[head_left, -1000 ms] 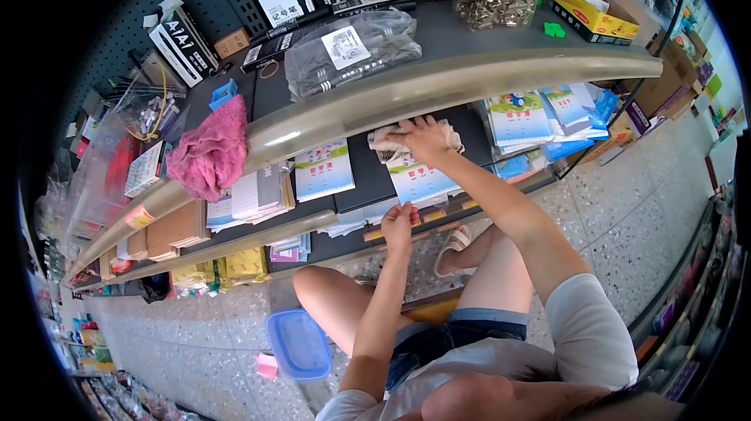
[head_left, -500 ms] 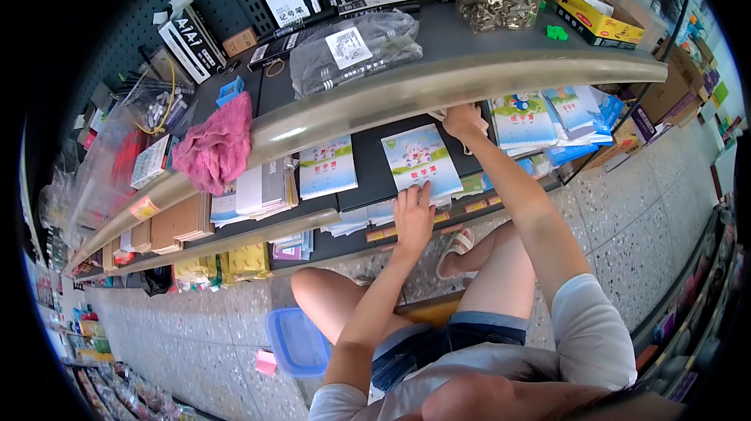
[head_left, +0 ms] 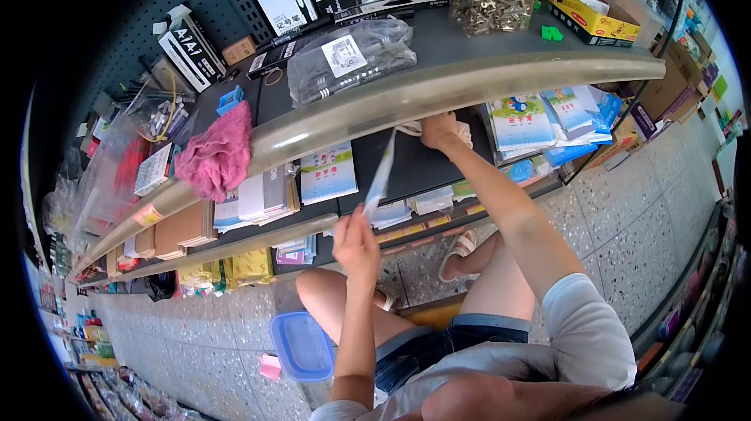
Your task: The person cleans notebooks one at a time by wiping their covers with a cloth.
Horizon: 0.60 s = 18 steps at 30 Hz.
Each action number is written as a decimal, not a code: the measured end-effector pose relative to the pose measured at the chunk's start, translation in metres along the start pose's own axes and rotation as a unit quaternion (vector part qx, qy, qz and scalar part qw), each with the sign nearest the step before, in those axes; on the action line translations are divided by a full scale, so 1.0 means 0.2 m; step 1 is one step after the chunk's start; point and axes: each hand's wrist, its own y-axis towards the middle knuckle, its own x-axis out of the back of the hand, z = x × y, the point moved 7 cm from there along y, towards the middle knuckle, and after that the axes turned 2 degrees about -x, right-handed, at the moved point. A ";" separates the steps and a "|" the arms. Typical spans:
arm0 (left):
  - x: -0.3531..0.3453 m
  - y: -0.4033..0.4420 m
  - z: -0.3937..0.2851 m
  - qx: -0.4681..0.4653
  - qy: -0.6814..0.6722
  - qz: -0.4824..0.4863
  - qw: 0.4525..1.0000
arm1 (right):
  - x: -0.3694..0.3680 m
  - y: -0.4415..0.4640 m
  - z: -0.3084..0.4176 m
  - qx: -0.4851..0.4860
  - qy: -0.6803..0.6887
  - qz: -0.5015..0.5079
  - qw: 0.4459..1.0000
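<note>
The person's left hand [head_left: 357,249] has its fingers closed in a pinch on the near end of a thin exercise booklet [head_left: 382,177], which is raised and turned almost edge-on to the view. From these fingers the long axis of the booklet runs away from the person and a little to the right, so its far end points up toward the front edge of the upper shelf [head_left: 469,84]. The left hand is the one that has the booklet; the right hand [head_left: 440,131] lies beyond these fingers and to their right, near the far end of the booklet but apart from it. The right hand rests on a pale cloth [head_left: 467,136] over the dark lower shelf [head_left: 429,169]; its fingertips are partly hidden by the upper shelf, so one cannot tell how far they are bent or whether they grip the cloth. To the left of the left fingers, and farther in, a blue-and-green exercise book [head_left: 328,174] lies flat. To the right of the right fingers, just beside the cloth, is a stack of character-practice books [head_left: 519,125].
</note>
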 end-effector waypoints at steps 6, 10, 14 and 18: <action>0.22 -0.11 0.15 0.114 0.001 -0.090 0.989 | 0.03 -0.16 0.35 0.193 -0.022 0.032 0.980; 0.22 -0.11 0.16 0.159 -0.021 -0.101 0.982 | 0.16 -0.46 0.36 0.298 0.023 0.016 0.954; 0.16 -0.13 0.25 0.204 -0.053 -0.091 0.973 | 0.19 -0.79 0.28 0.365 0.059 0.049 0.928; -0.01 -0.17 0.31 0.321 -0.245 -0.096 0.910 | 0.16 -1.07 0.13 0.389 0.093 0.178 0.899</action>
